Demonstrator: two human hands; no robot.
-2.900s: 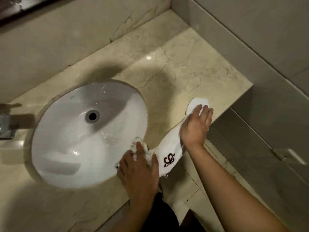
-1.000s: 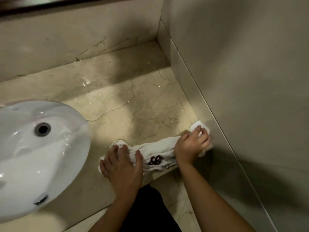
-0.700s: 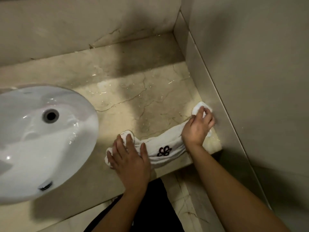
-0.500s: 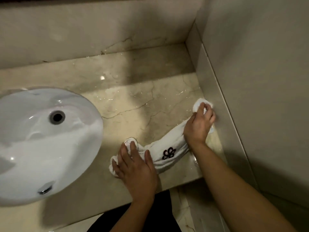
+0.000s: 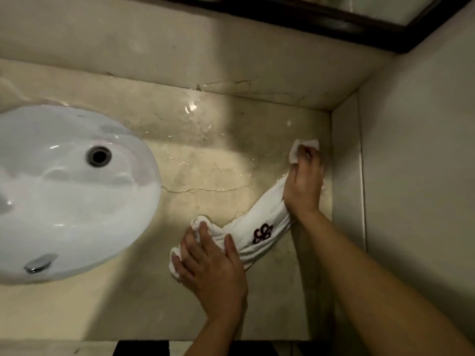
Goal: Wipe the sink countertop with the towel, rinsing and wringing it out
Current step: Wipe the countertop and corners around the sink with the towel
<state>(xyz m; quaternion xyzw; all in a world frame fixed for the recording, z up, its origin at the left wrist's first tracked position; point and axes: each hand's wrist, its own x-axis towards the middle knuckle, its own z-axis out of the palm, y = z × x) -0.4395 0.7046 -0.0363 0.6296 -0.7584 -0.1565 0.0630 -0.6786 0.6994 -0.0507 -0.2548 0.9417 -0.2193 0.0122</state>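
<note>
Wet beige marble tabletop (image 5: 205, 155), white basin (image 5: 64, 191) at left, tiled wall (image 5: 416, 150) at right. Towel (image 5: 259, 222) lies stretched near wall; L hand (image 5: 213, 268) presses flat, R hand (image 5: 303, 186) grips far end.

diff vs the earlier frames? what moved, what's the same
The towel has been pushed away from the counter's front edge toward the back wall, its right end leading along the side wall. Nothing taken hold of or let go: left hand still presses one end, right hand the other. The sink is unchanged.
</note>
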